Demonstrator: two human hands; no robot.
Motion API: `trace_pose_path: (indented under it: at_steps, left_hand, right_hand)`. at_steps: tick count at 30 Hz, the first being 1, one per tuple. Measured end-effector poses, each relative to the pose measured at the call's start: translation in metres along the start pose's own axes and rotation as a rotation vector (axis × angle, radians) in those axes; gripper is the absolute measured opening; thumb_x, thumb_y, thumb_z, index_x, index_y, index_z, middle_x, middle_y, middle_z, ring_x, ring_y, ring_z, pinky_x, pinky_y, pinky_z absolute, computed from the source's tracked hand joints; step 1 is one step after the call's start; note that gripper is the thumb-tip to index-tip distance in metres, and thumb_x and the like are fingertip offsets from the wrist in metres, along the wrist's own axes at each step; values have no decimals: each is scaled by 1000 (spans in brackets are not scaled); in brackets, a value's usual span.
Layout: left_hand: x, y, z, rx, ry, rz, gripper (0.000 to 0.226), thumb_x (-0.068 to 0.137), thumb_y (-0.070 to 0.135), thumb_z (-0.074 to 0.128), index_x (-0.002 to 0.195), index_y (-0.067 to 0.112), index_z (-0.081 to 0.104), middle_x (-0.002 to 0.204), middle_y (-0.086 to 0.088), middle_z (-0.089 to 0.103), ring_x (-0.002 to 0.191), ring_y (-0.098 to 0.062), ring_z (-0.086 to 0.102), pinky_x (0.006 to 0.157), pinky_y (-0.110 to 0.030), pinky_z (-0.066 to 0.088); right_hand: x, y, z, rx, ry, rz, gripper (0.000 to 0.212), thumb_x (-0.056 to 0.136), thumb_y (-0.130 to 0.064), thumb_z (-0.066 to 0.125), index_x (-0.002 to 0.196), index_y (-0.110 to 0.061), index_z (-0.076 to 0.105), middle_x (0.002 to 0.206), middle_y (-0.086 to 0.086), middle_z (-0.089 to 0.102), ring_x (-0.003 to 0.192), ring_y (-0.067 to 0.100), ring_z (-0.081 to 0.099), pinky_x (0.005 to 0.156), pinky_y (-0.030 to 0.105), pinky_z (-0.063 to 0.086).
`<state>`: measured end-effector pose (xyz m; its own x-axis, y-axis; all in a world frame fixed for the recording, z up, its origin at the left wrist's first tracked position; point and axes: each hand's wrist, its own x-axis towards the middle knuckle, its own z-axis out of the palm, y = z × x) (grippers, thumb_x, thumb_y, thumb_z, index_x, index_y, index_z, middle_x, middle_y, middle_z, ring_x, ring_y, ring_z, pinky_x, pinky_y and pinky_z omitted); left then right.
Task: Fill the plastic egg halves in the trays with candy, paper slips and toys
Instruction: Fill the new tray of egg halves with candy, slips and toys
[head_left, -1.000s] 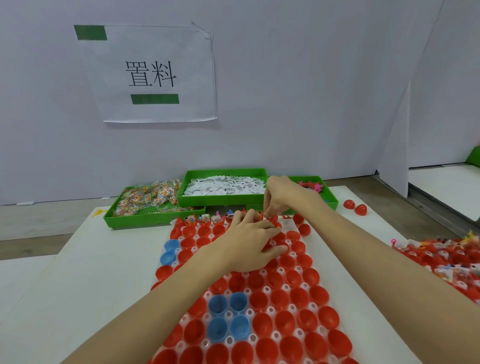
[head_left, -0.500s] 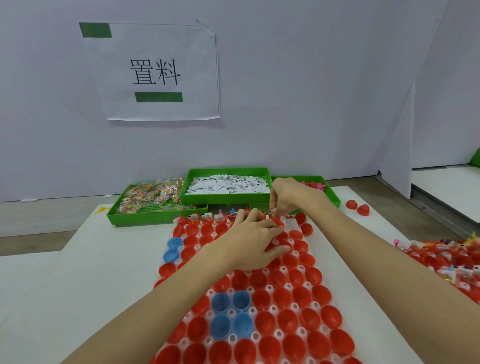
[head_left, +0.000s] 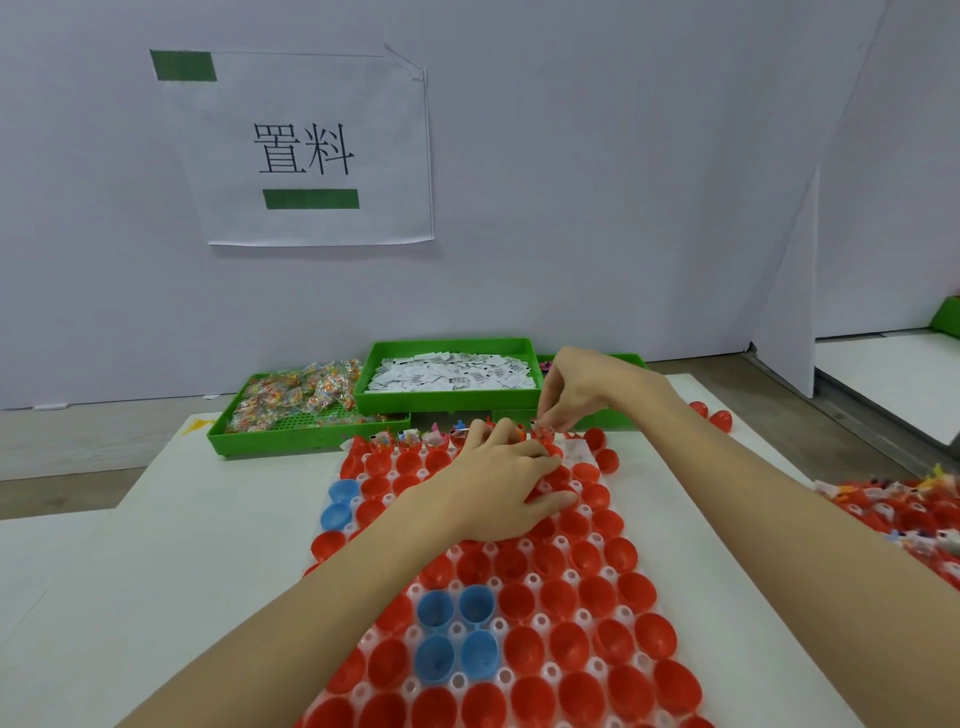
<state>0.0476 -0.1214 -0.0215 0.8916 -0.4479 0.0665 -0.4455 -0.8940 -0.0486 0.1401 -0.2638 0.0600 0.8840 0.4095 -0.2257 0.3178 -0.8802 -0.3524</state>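
A big clear plastic tray (head_left: 524, 587) lies on the white table (head_left: 171, 561). It is full of red plastic egg halves (head_left: 597, 592), with a few blue plastic egg halves (head_left: 457, 631) among them. The left hand (head_left: 498, 488) rests on the far part of the tray with its fingers curled down over the eggs; I cannot tell if it holds anything. The right hand (head_left: 576, 389) pinches something tiny over the far row of eggs. Behind the tray stand a green plastic bin of wrapped candy (head_left: 291, 415) and a green plastic bin of white paper slips (head_left: 452, 376). Filled red eggs (head_left: 904, 506) lie far to the right.
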Motion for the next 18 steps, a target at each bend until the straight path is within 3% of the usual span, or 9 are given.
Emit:
trace_pose_path:
  at_steps: [5,10,15,18]
  left_hand:
    - [-1,0,-1,9,-11,1,65,103,65,27,153,28,44,155,7,48,138,-25,33,113,-52,22]
    - [-1,0,-1,8,-15,0,64,104,65,28,153,28,44,155,8,48,137,-25,33,113,-52,22]
    - [-1,0,0,28,2,7,64,104,65,27,150,25,49,150,7,53,132,-24,36,110,-50,25]
    - [-1,1,2,45,25,15,65,103,65,27,148,23,50,146,7,55,130,-24,37,109,-50,27]
  right_hand:
    - [11,-3,7,-100,24,-19,15,85,-10,82,99,-6,80,96,4,79,91,16,75,89,34,61]
    - [19,0,15,-194,16,-18,18,83,-15,84,98,-8,77,94,4,76,87,15,74,81,31,62]
    - [15,9,4,-97,-11,-11,15,82,-19,86,94,-14,80,84,-4,76,76,6,71,80,26,59]
    - [11,13,-3,-19,-3,-31,15,86,-8,80,100,-12,80,87,-2,76,82,10,72,88,31,60]
